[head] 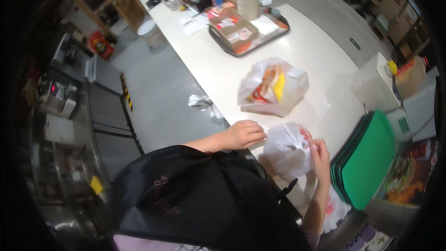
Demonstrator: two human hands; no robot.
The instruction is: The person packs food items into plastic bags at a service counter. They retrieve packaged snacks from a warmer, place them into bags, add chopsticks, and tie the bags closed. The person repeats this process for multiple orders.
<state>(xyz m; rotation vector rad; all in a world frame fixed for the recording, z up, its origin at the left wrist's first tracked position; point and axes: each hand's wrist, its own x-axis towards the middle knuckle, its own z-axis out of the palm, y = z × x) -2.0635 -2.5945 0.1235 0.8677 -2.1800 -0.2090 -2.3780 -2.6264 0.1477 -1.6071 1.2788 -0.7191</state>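
Observation:
On the white counter right before me sits a knotted white plastic bag point(287, 157) with red print, its contents hidden. My right hand point(320, 157) has thumb and fingertips pinched on the bag's right side, by the print. At the bag's left side is my left hand point(245, 134), fingers curled and tips close to the plastic; whether they grip any of it is unclear. Just beyond stands a second plastic bag point(296, 87), its top gaping, with wrapped food in yellow, red and brown packaging point(271, 85) inside.
Green trays point(371, 164) lean stacked at the right, beside another printed plastic bag point(334, 211). Farther along the white counter point(198, 55), a dark serving tray point(238, 54) carries cardboard boxes point(240, 35) and stacked paper bowls point(248, 0). A white bucket point(151, 35) stands on the floor.

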